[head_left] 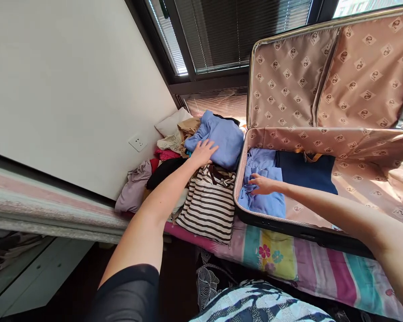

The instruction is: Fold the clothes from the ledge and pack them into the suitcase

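My left hand (204, 153) lies with spread fingers on a folded blue sweater (226, 138) on top of the clothes pile. Inside the open suitcase (298, 228), my right hand (262, 184) touches a folded light-blue garment (267, 203) at the left end. Its fingers are a little bent and apart, with some tips hidden against the cloth. Beside that garment is a dark navy folded piece (305, 172). A black-and-white striped top (208, 203) lies between my left forearm and the suitcase.
Toward the wall lie more clothes, among them a mauve garment (133, 185) and a tan one (188, 129). The suitcase lid (289, 80) stands up against the window. A flowered, striped bedcover (272, 252) runs beneath, and a wall socket (137, 142) is at the left.
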### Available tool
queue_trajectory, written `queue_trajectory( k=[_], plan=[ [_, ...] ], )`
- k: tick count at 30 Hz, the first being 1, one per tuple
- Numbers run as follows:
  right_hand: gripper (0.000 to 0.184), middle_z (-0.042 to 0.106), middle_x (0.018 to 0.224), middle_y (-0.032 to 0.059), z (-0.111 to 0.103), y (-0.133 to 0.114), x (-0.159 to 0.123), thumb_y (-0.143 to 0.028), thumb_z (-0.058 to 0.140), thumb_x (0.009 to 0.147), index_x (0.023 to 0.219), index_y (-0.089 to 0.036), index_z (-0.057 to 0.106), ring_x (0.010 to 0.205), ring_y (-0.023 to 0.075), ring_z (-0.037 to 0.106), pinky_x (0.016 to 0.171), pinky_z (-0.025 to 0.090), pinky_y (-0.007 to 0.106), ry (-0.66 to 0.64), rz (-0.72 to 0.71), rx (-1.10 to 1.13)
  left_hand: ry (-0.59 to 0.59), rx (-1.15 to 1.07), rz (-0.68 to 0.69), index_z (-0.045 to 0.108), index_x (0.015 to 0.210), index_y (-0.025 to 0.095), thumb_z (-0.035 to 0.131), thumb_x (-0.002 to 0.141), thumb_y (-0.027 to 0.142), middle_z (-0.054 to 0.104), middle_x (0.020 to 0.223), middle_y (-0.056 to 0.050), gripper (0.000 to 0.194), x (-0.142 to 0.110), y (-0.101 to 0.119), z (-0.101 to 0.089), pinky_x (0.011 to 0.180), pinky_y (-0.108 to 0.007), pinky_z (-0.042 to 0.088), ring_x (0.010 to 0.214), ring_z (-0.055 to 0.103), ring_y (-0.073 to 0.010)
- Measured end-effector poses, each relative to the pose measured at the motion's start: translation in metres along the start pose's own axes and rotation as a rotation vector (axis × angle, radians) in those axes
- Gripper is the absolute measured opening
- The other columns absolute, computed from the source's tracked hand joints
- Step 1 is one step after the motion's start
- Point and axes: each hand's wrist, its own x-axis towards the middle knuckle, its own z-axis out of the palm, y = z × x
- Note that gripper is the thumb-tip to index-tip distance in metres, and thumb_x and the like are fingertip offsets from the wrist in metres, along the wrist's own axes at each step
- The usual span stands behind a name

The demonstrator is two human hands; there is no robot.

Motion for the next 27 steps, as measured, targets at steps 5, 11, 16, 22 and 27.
queue_trajectory(
  k=[5,11,16,22,27],
  plan=[
    [0.056,0.063,0.133,0.0153,-0.024,0.008,0.018,-0.053,0.082,0.083,0.13,-0.021,0.078,0.113,0.0287,0.069,0.106,0.056,0.042,0.049,0.061,-0.041,-0.022,0.038,-0.02,0.065,0.146,0.028,0.061,0.097,0.023,0.058,0.158,-0.01,0.049,0.014,-0.012,-0.001,0.124,-0.053,0.028,0.149,0.043,-0.0328],
    [0.056,0.063,0.134,0.0175,-0.06,-0.008,0.025,-0.039,0.075,0.09,0.142,-0.019,0.069,0.117,0.0307,0.069,0.111,0.055,0.046,0.28,0.137,0.126,0.156,-0.017,-0.109,0.067,0.133,0.022,0.044,0.106,0.021,0.074,0.127,-0.01,0.035,0.049,-0.022,-0.047,0.103,-0.04,0.046,0.118,0.064,-0.025],
    [0.115,0.035,0.166,0.0213,-0.123,-0.028,0.026,-0.061,0.082,0.081,0.172,-0.021,0.025,0.158,0.0446,0.032,0.129,0.032,0.067,0.732,0.066,0.123,0.349,-0.014,-0.071,0.065,0.134,0.024,0.046,0.106,0.027,0.074,0.123,-0.012,0.034,0.057,0.01,-0.13,0.102,-0.041,0.049,0.123,0.067,-0.0308],
    [0.105,0.048,0.162,0.0114,-0.194,-0.065,-0.01,-0.038,0.086,0.08,0.17,-0.027,0.033,0.152,0.0431,0.042,0.125,0.041,0.062,0.804,0.009,0.115,0.383,0.056,0.133,0.07,0.131,0.018,0.056,0.107,0.031,0.075,0.113,-0.01,0.03,0.035,0.091,-0.219,0.099,-0.039,0.052,0.11,0.071,-0.0269],
    [0.04,0.076,0.104,0.0011,-0.236,-0.071,-0.09,0.003,0.068,0.081,0.119,-0.008,0.077,0.113,0.0188,0.067,0.103,0.051,0.025,0.647,0.286,0.182,0.278,-0.154,0.373,0.076,0.11,0.012,0.081,0.088,0.036,0.071,0.095,-0.001,0.033,0.036,0.117,-0.224,0.09,-0.028,0.05,0.092,0.065,-0.0154]
  ],
)
